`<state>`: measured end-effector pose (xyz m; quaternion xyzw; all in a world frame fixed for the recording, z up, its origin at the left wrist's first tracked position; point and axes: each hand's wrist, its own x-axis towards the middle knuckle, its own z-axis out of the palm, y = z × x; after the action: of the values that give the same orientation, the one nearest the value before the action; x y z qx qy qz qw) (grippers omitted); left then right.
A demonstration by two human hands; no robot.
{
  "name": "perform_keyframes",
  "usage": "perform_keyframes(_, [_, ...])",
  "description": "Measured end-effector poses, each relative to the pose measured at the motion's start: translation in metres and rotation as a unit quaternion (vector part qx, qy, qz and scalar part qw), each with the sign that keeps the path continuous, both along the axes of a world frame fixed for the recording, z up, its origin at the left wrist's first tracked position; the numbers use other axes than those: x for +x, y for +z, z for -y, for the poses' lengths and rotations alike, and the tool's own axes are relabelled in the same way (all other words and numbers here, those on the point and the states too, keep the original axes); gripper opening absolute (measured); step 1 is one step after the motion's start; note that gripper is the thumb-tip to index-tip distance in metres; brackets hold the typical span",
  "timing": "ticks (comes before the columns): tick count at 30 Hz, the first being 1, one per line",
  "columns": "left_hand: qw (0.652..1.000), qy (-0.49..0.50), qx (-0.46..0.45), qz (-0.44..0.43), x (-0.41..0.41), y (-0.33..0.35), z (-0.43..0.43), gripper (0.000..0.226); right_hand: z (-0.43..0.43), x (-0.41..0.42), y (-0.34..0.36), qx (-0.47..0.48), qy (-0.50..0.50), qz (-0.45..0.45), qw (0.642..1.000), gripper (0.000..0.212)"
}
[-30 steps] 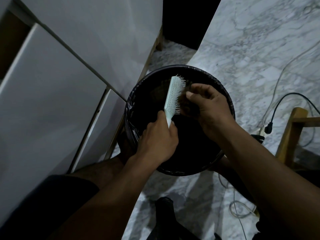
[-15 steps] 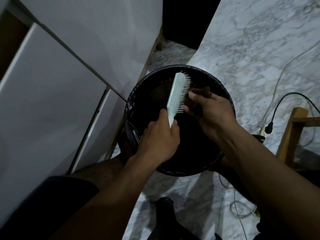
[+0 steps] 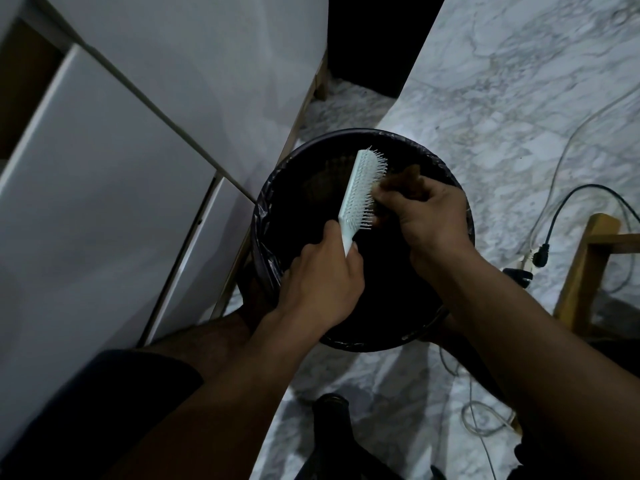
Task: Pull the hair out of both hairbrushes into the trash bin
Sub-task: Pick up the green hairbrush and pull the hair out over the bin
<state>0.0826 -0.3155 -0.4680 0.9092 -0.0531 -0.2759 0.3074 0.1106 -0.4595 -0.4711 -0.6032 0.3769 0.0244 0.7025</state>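
Note:
A pale mint hairbrush (image 3: pixel 358 190) is held over the round black trash bin (image 3: pixel 277 202), bristles facing right. My left hand (image 3: pixel 323 284) grips its handle from below. My right hand (image 3: pixel 427 211) is pressed against the bristles, fingers pinched on a brown clump of hair (image 3: pixel 403 183) that sticks out above the knuckles. The bin's inside is dark and I cannot make out what lies in it. A dark object (image 3: pixel 334 431) lies on the floor near the bottom edge; I cannot tell what it is.
White cabinet doors (image 3: pixel 114 174) stand close on the left of the bin. Marble floor (image 3: pixel 519 98) spreads to the right, crossed by cables and a black plug (image 3: pixel 540 252). A wooden furniture leg (image 3: pixel 585 271) stands at the right edge. My bare knee (image 3: pixel 207 341) is beside the bin.
The brush has tilted slightly and shifted right. My right hand has closed in on the bristles and now pinches a clump of hair.

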Motion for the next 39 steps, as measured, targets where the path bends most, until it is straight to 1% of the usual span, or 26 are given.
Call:
perform_keyframes(2, [1.000, 0.001, 0.007, 0.003, 0.002, 0.000, 0.000, 0.018, -0.001, 0.002, 0.003, 0.057, -0.038, -0.025, 0.997, 0.012])
perform_keyframes(5, [1.000, -0.002, 0.026, -0.003, 0.003, 0.001, 0.002, 0.023, 0.001, 0.003, 0.001, 0.082, -0.067, -0.063, 0.992, 0.009])
perform_keyframes(7, [0.999, -0.003, 0.048, -0.010, 0.002, 0.002, 0.003, 0.026, 0.000, 0.002, -0.001, 0.064, -0.059, -0.066, 0.994, 0.010])
perform_keyframes(10, [0.995, 0.018, 0.091, -0.023, 0.002, 0.001, 0.000, 0.023, -0.001, 0.001, -0.001, -0.006, -0.038, -0.057, 0.998, 0.013])
perform_keyframes(13, [0.994, 0.040, 0.099, -0.015, 0.003, 0.002, -0.001, 0.020, 0.008, 0.004, 0.001, -0.015, -0.036, -0.072, 0.997, 0.010])
perform_keyframes(14, [0.995, 0.038, 0.096, -0.008, 0.003, 0.002, -0.001, 0.022, 0.011, 0.004, 0.001, -0.021, -0.009, -0.090, 0.996, 0.017])
perform_keyframes(16, [0.995, 0.041, 0.087, 0.001, 0.004, 0.003, -0.001, 0.024, 0.012, 0.002, 0.000, -0.061, 0.075, -0.140, 0.985, 0.042])
perform_keyframes(17, [0.996, 0.044, 0.083, 0.004, 0.004, 0.003, -0.001, 0.024, 0.010, 0.000, -0.002, -0.073, 0.104, -0.156, 0.980, 0.055])
perform_keyframes(18, [0.996, 0.045, 0.077, 0.006, 0.004, 0.003, -0.002, 0.023, 0.008, -0.001, -0.004, -0.074, 0.111, -0.159, 0.978, 0.065])
perform_keyframes(19, [0.997, 0.044, 0.069, 0.007, 0.004, 0.001, -0.003, 0.021, 0.006, -0.001, -0.006, -0.068, 0.103, -0.151, 0.981, 0.069])
perform_keyframes(20, [0.998, 0.041, 0.057, 0.006, 0.003, 0.000, -0.003, 0.019, 0.005, 0.000, -0.006, -0.063, 0.088, -0.136, 0.985, 0.068])
perform_keyframes(22, [0.999, 0.042, 0.014, -0.011, 0.003, -0.005, -0.003, 0.019, 0.003, 0.004, -0.004, -0.064, 0.063, -0.093, 0.992, 0.059])
perform_keyframes(24, [0.994, 0.068, -0.062, -0.057, 0.005, -0.007, -0.001, 0.022, 0.002, 0.004, -0.003, -0.057, 0.061, -0.051, 0.995, 0.065])
perform_keyframes(26, [0.980, 0.082, -0.137, -0.120, 0.006, -0.006, 0.002, 0.024, 0.003, 0.001, -0.004, -0.052, 0.078, -0.011, 0.996, 0.076])
perform_keyframes(27, [0.972, 0.081, -0.165, -0.148, 0.006, -0.005, 0.003, 0.022, 0.003, 0.000, -0.005, -0.059, 0.086, 0.004, 0.995, 0.078])
perform_keyframes(29, [0.961, 0.078, -0.200, -0.173, 0.004, -0.003, 0.004, 0.018, 0.006, 0.001, -0.005, -0.085, 0.088, 0.017, 0.992, 0.071])
perform_keyframes(33, [0.961, 0.063, -0.218, -0.161, 0.004, 0.001, 0.005, 0.014, 0.008, 0.004, -0.002, -0.130, 0.049, 0.032, 0.990, 0.037])
perform_keyframes(37, [0.964, 0.052, -0.203, -0.162, 0.003, 0.002, 0.005, 0.017, 0.009, 0.003, -0.007, -0.114, -0.009, 0.042, 0.993, 0.008])
perform_keyframes(38, [0.967, 0.043, -0.193, -0.159, 0.003, 0.002, 0.004, 0.019, 0.010, 0.004, -0.008, -0.105, -0.024, 0.038, 0.993, 0.006])
perform_keyframes(39, [0.970, 0.036, -0.183, -0.156, 0.003, 0.001, 0.003, 0.021, 0.011, 0.005, -0.010, -0.098, -0.035, 0.029, 0.994, 0.010])
